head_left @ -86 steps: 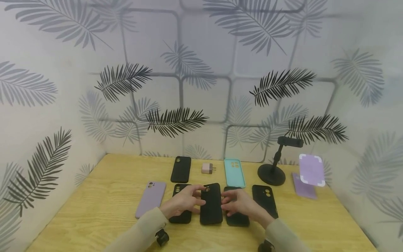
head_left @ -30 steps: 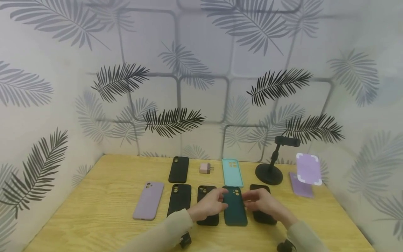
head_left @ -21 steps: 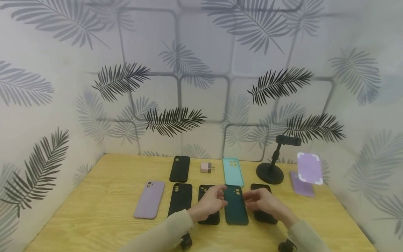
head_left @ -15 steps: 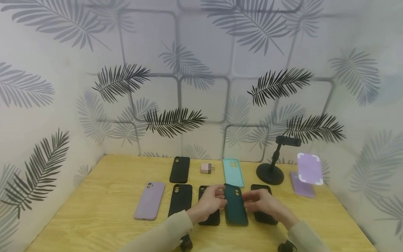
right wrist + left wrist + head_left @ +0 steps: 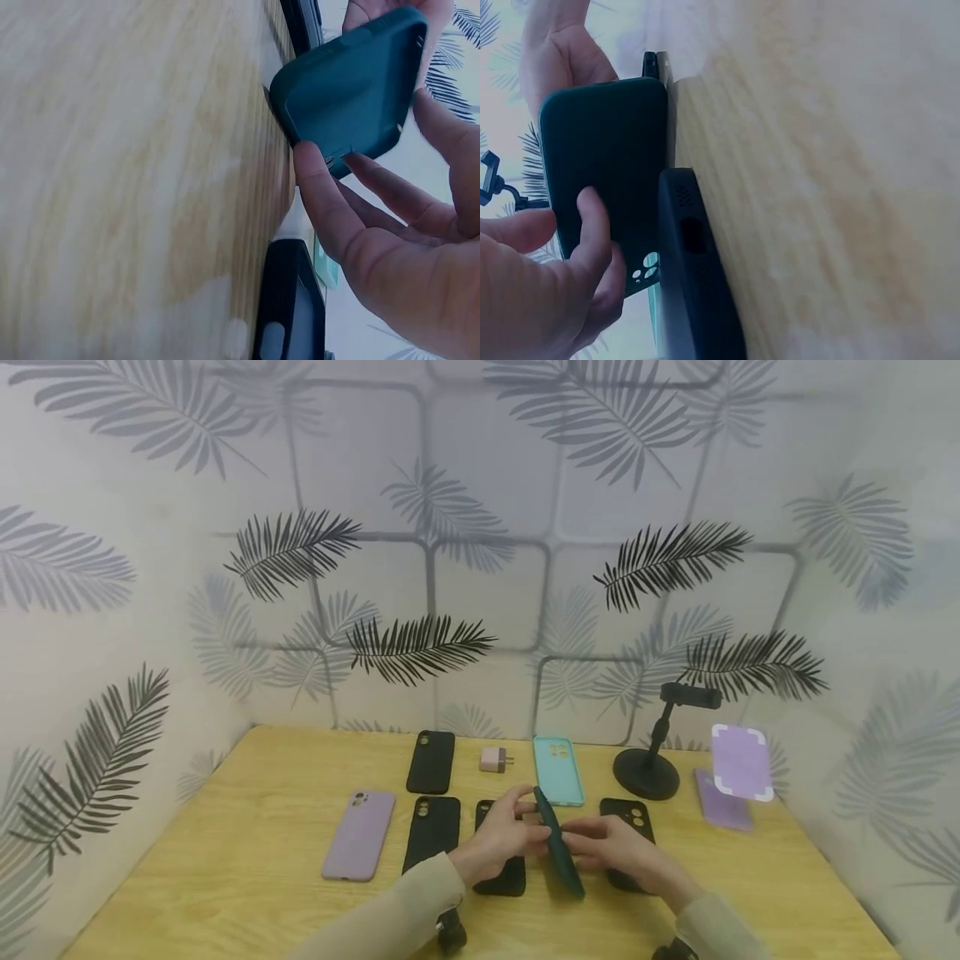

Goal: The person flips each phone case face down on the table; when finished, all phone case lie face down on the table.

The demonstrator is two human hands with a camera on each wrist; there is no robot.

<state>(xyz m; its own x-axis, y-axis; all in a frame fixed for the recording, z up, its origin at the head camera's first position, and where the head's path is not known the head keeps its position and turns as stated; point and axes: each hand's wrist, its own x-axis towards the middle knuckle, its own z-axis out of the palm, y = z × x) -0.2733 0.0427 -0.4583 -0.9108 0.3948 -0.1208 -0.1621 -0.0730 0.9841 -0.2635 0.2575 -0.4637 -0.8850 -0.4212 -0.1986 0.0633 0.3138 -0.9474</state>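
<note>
Dark green phone case stands tilted on edge between two black phone cases, left and right; table contact unclear. Left hand: fingers loosely spread, a fingertip against the green back. Right hand: digits pinching the green rim, open side facing it.

The left forearm is slanting up from the bottom edge, left of center, and the right forearm from the lower right. The left hand and the right hand are facing each other, close together, in the lower middle of the head view. The left fingers are bending at the lower left of the left wrist view; the right thumb and fingers are pinching in the right half of the right wrist view.
</note>
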